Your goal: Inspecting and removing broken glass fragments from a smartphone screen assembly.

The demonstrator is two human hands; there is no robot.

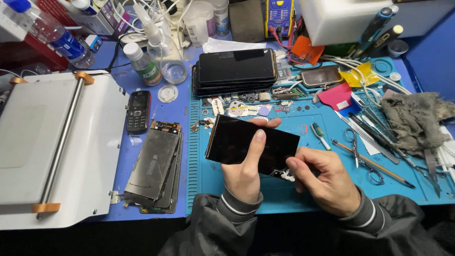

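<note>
Two hands work above the blue mat (246, 189), and I take this mat as my landmark. The left hand (244, 173) grips a black phone screen (237, 140) over the middle of the mat; the thumb lies flat across the glass and the other fingers close behind it, with fingertips showing at the top edge. The right hand (324, 178) is curled closed at the lower right corner of the screen. Its thumb and forefinger pinch together there, but I cannot tell if they hold a small tool or only press on the edge. At that corner the glass looks broken, with small white fragments (286, 175) sticking out.

I judge that the step in hand is the cleaning or peeling of this damaged corner. The next move calls for a steady left grip and a small, careful pull with the right fingers, because the sharp pieces can cut the skin and the panel may crack further.

At the far edge of the mat a stack of dark phones (235, 71) lies. On the right part of the mat I see scissors (362, 159), tweezers (379, 137) and a grey rag (414, 121). Left of the mat, on the table, lie a pile of old screen panels (154, 166), a small black keypad phone (139, 111) and a white machine with a metal bar (57, 147).
</note>
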